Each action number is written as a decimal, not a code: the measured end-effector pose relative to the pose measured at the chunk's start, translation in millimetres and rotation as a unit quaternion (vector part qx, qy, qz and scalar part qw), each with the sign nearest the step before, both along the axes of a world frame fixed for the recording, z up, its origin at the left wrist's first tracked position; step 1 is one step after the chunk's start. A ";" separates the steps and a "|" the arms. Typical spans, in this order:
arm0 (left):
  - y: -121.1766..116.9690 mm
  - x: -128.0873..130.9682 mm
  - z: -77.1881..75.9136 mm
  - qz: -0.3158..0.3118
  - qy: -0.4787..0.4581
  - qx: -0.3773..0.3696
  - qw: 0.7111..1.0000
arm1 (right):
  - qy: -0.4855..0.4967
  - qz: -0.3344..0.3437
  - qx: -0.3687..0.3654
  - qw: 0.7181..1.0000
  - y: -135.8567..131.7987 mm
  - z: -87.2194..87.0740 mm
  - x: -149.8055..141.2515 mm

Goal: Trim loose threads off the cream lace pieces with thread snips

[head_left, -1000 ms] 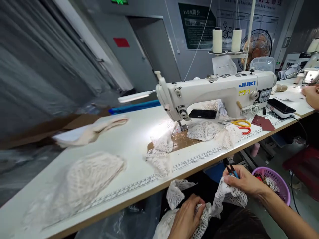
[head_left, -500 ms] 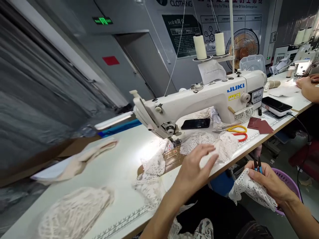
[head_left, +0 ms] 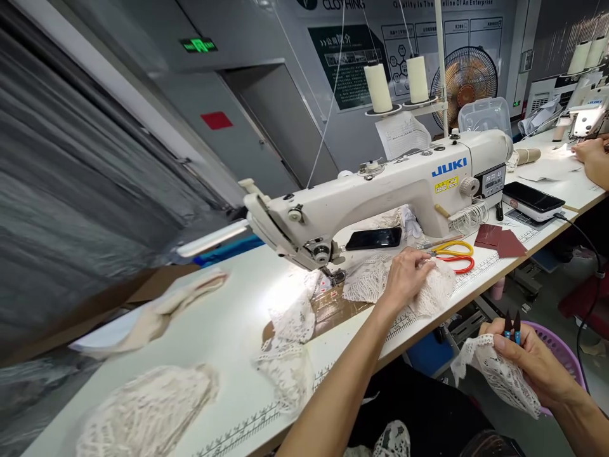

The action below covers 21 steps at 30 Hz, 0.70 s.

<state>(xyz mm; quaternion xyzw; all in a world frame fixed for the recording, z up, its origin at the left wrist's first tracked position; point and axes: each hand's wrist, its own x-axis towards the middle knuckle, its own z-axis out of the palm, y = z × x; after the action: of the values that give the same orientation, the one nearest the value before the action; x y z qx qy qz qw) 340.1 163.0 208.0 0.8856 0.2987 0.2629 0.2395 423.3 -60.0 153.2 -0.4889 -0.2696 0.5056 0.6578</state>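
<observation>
My left hand [head_left: 406,279] reaches across the table, its fingers closed on a white lace piece [head_left: 435,292] near the table's front edge. Another lace piece [head_left: 366,278] lies just left of that hand, beside the sewing machine's needle area. Lower right, off the table's edge, my right hand [head_left: 540,368] holds thread snips [head_left: 512,330] with blue handles, dark blades pointing up. The same hand also grips a white lace piece [head_left: 504,374], which hangs from the fingers. More lace [head_left: 291,317] lies left of the machine's needle.
A white JUKI sewing machine [head_left: 380,193] stands over the table. Beyond my left hand are scissors [head_left: 454,249] with yellow and red handles, a black phone [head_left: 373,238] and dark red cards [head_left: 500,240]. A purple basket [head_left: 554,346] sits below; a co-worker's hand [head_left: 592,158] shows far right.
My left hand has moved forward and right, from open above the lace to closed on it. My right hand still holds the snips and lace, slightly lower and further right.
</observation>
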 end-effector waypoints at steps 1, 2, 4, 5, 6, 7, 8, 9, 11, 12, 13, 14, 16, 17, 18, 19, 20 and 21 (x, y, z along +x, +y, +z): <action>0.1 -1.2 -0.6 -0.002 -0.011 0.002 1.000 | 0.004 -0.006 -0.005 1.000 0.9 3.2 -0.3; 0.0 -2.8 -1.0 -0.003 -0.022 0.006 1.000 | 0.006 -0.010 -0.011 1.000 1.5 6.6 -0.4; -0.9 -7.4 -0.4 0.001 -0.048 0.017 0.999 | 0.004 -0.017 -0.023 1.000 2.2 13.0 -0.2; -2.1 -11.1 0.9 0.004 -0.066 0.027 0.997 | 0.002 -0.024 -0.028 0.999 2.2 15.5 -0.1; -4.0 -15.8 2.9 0.005 -0.084 0.038 0.996 | 0.000 -0.032 -0.031 0.999 2.1 17.5 -0.1; -6.7 -21.7 5.8 0.005 -0.101 0.051 0.994 | -0.002 -0.043 -0.033 0.999 2.0 18.9 -0.3; -10.3 -28.8 9.5 0.003 -0.114 0.063 0.991 | -0.006 -0.055 -0.035 0.998 2.0 20.0 -0.7; -14.7 -37.0 13.9 -0.001 -0.126 0.072 0.989 | -0.012 -0.067 -0.037 0.997 2.3 20.8 -1.4; -26.1 -56.3 24.0 -0.014 -0.147 0.059 0.987 | -0.038 -0.093 -0.032 0.994 3.9 22.2 -3.4; -33.1 -66.9 29.2 -0.021 -0.156 0.032 0.987 | -0.058 -0.105 -0.024 0.993 5.2 23.1 -4.5; -40.8 -77.9 34.1 -0.028 -0.164 -0.010 0.986 | -0.084 -0.113 -0.012 0.990 7.0 24.0 -5.6; -49.3 -89.0 38.4 -0.034 -0.172 -0.063 0.983 | -0.114 -0.118 0.004 0.986 9.2 25.1 -6.6; -67.7 -110.7 44.7 -0.047 -0.181 -0.185 0.965 | -0.190 -0.108 0.036 0.975 14.8 27.8 -8.8; -77.3 -121.1 46.5 -0.053 -0.178 -0.246 0.951 | -0.232 -0.092 0.049 0.967 18.4 29.2 -10.3; -86.8 -130.8 47.2 -0.057 -0.171 -0.303 0.936 | -0.272 -0.073 0.062 0.958 22.4 30.4 -12.5; -96.0 -140.0 47.0 -0.061 -0.159 -0.354 0.920 | -0.306 -0.049 0.075 0.948 26.9 31.4 -15.5; -104.6 -148.6 45.9 -0.065 -0.143 -0.396 0.904 | -0.330 -0.026 0.091 0.939 31.7 31.9 -19.7; -112.4 -156.6 43.8 -0.069 -0.125 -0.429 0.892 | -0.344 -0.004 0.108 0.933 36.6 32.0 -25.1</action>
<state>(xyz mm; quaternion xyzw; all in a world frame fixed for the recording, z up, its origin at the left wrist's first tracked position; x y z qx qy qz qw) 183.6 50.5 251.8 0.6748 0.2882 0.2009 0.6490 398.1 -23.4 185.1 -0.5597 -0.5304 0.2716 0.5760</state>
